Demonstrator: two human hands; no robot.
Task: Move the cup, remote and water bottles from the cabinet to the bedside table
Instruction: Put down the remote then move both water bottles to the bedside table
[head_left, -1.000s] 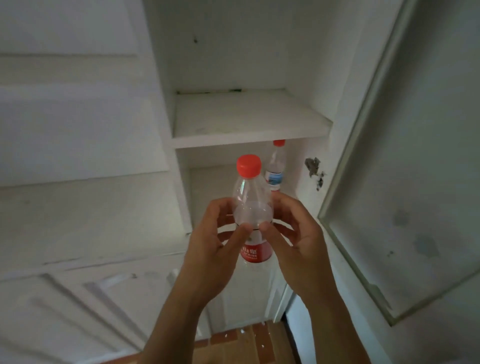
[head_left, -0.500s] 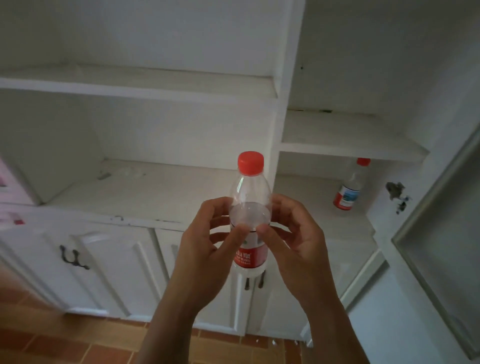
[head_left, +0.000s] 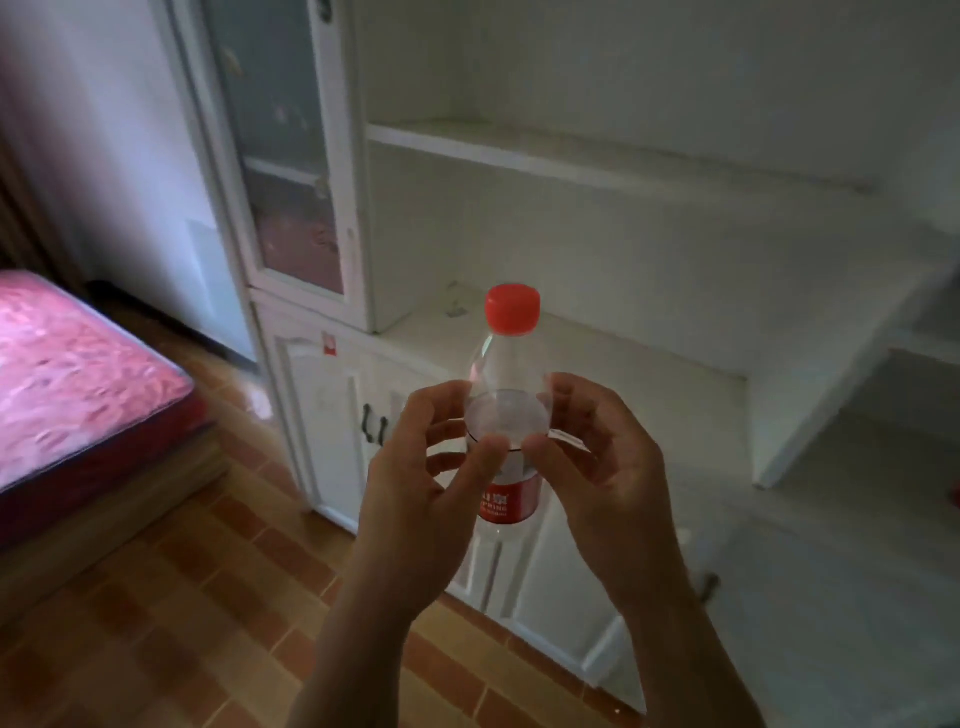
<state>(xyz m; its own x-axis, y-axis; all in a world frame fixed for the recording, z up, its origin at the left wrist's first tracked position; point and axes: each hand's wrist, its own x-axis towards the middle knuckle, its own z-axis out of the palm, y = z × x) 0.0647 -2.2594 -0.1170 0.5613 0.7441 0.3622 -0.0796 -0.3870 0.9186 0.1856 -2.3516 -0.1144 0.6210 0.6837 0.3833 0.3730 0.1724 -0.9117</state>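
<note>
A clear water bottle (head_left: 506, 364) with a red cap and a red label stands upright in mid-air in front of me. My left hand (head_left: 421, 483) and my right hand (head_left: 602, 467) hold it together, fingers and thumbs curled round its middle from both sides. Behind the bottle is the white cabinet (head_left: 597, 322) with open shelves. The second bottle, the cup, the remote and the bedside table are out of view.
A tall glass cabinet door (head_left: 280, 156) stands at the upper left. A bed with a red and pink mattress (head_left: 78, 379) fills the left edge. Lower cabinet doors with dark handles (head_left: 375, 423) sit behind my hands. Brown tiled floor (head_left: 197, 597) lies below.
My view has swung left: the second bottle on the right shelf has left the frame and the bed has come in. Both hands keep the same hold on the bottle.
</note>
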